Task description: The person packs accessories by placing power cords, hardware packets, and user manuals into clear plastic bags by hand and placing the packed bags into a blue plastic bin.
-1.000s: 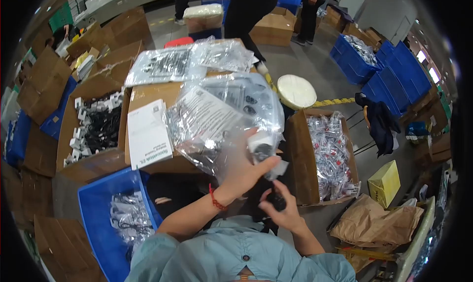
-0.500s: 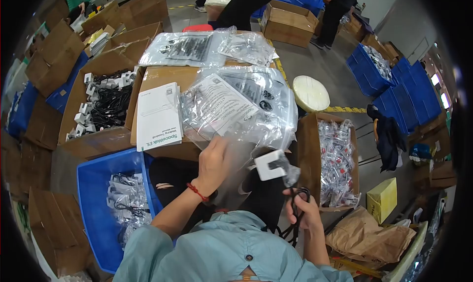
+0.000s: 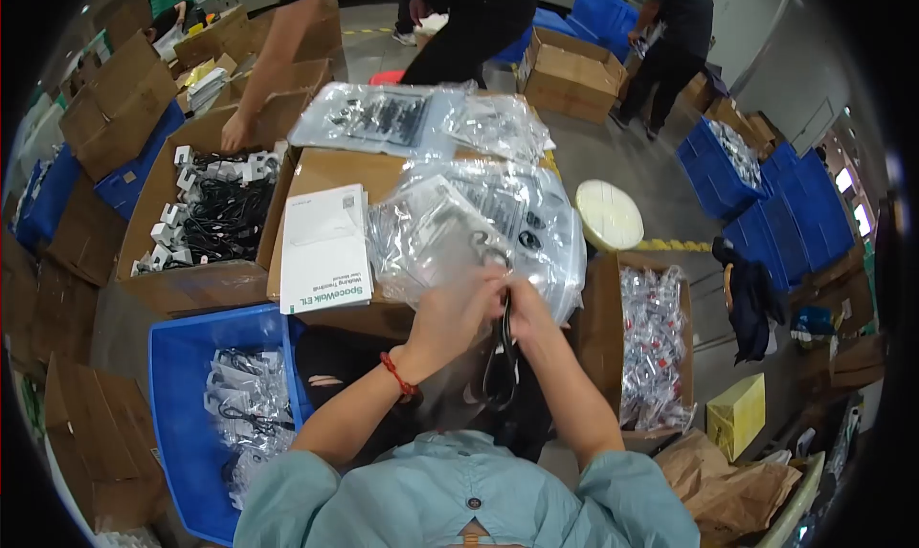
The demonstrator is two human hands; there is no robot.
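Close together over my lap, my two hands meet in front of the carton. My right hand (image 3: pixel 528 311) is closed on a black cable (image 3: pixel 500 368), whose loop hangs below the fingers. My left hand (image 3: pixel 452 323) is closed against it, pinching a clear plastic bag (image 3: pixel 450 390) that is thin and blurred. The white piece on the cable's end is hard to make out now. Just beyond the hands, filled clear bags (image 3: pixel 560 203) lie on the carton. A stack of printed manuals (image 3: pixel 325 251) lies beside them on the left.
Left stands a carton of black cables with white pieces (image 3: pixel 230 208), a co-worker's hand (image 3: pixel 237 132) reaching into it. Below it is a blue bin (image 3: pixel 172 395) of bagged cables. At right, a carton holds small bagged parts (image 3: pixel 656 347). Beyond stands a round cream-coloured stool (image 3: pixel 610 215).
My right hand has come up and left with the cable to meet my left hand. My left hand has shifted slightly right. A co-worker's arm now reaches into the cable carton.
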